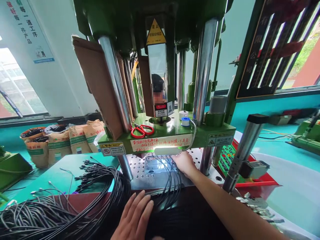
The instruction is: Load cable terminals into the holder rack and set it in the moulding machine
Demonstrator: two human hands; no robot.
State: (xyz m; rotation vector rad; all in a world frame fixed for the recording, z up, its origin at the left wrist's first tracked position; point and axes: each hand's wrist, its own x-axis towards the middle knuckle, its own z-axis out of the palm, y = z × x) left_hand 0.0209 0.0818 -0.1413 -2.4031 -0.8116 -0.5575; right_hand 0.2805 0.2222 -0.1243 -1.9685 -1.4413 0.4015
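Observation:
My left hand (136, 216) lies flat and open on the dark front edge of the bench, fingers stretched toward several black cables (170, 183). These cables run from the bench edge up into the lit mould (156, 164) under the green press (165, 136). My right hand (184, 163) reaches under the press plate and rests at the cable ends beside the mould; its fingertips are hidden, so I cannot see whether they pinch anything.
A big bundle of black and grey cables (75, 200) lies on the left of the bench. Red scissors (142, 130) and tape rolls (185, 120) sit on the press plate. Chrome columns (203, 70) flank the opening. A control panel (226, 156) and small metal parts (257, 205) are at right; sacks (60, 143) stand at left.

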